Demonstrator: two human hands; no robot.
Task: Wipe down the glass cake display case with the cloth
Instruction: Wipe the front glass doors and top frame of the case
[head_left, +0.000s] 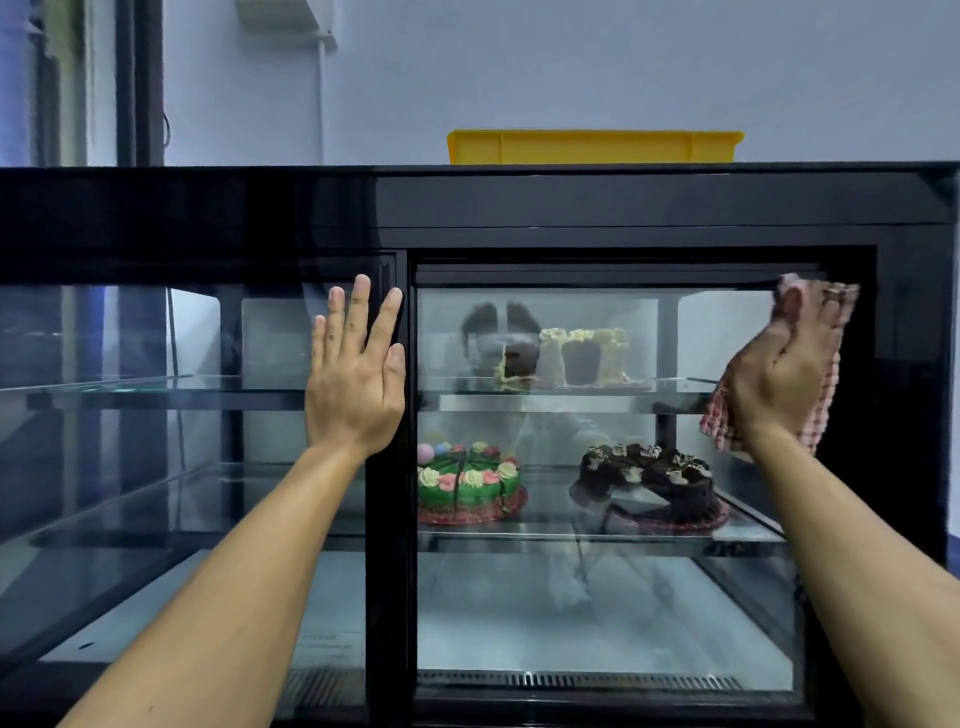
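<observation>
Now | right hand (779, 374) presses cloth (826, 374) flat on display case (571, 208) glass

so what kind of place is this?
Likely a bakery or cafe: a glass cake display case holding a green frosted cake and a sliced chocolate cake, with the right hand pressing a checked cloth.

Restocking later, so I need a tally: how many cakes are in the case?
3: a white-frosted cake, partly cut, on the upper shelf; a green cake lower left; a chocolate cake lower right. None visible elsewhere.
</observation>
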